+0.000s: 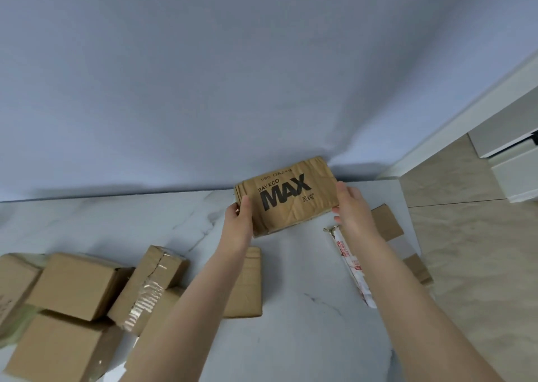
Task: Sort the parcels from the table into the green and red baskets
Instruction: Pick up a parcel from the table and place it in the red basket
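Observation:
A crumpled brown cardboard parcel printed "BAY ECO MAX" is held between both hands over the far part of the white marble table. My left hand grips its left end, thumb on the top face. My right hand grips its right end. Several brown parcels lie piled at the near left, one wrapped in clear tape. A flat brown parcel lies under my left forearm. Neither basket is in view.
A long white package with red print lies to the right, partly under my right arm. Flat cardboard pieces sit by the table's right edge. A blue-grey wall stands behind the table. Tan floor lies to the right.

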